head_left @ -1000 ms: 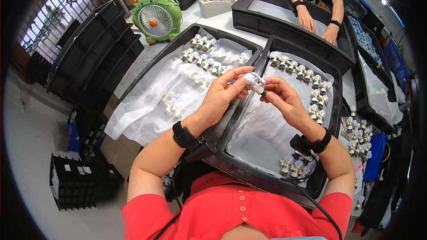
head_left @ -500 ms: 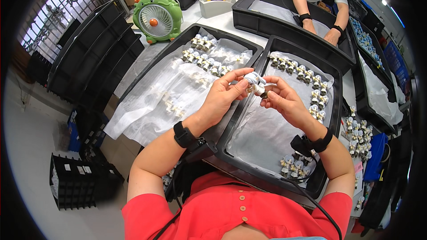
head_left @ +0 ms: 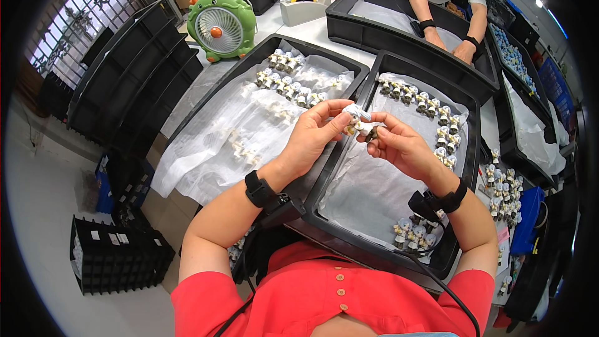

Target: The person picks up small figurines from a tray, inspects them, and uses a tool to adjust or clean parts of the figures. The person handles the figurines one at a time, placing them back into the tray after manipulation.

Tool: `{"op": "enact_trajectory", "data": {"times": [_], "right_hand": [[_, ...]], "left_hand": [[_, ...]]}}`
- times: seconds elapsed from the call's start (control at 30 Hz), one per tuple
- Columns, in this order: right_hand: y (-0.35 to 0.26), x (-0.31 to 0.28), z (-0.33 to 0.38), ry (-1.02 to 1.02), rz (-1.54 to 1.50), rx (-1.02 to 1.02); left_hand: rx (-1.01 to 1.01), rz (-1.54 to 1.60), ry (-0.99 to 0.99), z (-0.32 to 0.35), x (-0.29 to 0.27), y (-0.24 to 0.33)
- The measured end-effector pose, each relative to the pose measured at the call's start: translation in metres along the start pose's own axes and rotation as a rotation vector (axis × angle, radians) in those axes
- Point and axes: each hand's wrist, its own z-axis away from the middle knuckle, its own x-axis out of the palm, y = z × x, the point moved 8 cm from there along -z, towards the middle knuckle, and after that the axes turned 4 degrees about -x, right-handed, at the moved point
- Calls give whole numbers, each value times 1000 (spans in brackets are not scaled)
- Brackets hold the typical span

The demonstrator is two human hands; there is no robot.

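Note:
A small doll figurine (head_left: 360, 126) with pale hair, a white body and a dark base is held between my two hands, tilted on its side. My left hand (head_left: 315, 134) pinches it by the head end. Fingers and thumb of my right hand (head_left: 402, 143) close on its dark lower end. Below lies the right black tray (head_left: 324, 193), lined with white sheet, with similar figurines (head_left: 409, 93) in rows along its far and right sides. A few more figurines (head_left: 415, 234) stand in its near right corner. The left black tray (head_left: 274, 40) holds figurines partly covered by a translucent white sheet (head_left: 218, 143).
A green cartoon-shaped fan (head_left: 221, 25) stands beyond the left tray. At the far right a co-worker's hands (head_left: 462, 50) reach into another black tray (head_left: 355, 28). Several figurines (head_left: 504, 193) crowd the table at right, by a blue bin (head_left: 527, 218). Cables run near my right wrist.
The figurine has tipped further sideways in my fingers, and both hands have shifted slightly. My right fingers have curled in closer around its lower end.

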Motion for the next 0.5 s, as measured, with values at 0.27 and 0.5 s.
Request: {"op": "enact_trajectory", "data": {"times": [0.27, 0.5], "right_hand": [[1, 1, 0, 6, 22, 18], [-1, 3, -1, 30, 88, 20]], "left_hand": [[-25, 17, -36, 0, 3, -6], [-24, 21, -8, 0, 2, -4]]}}
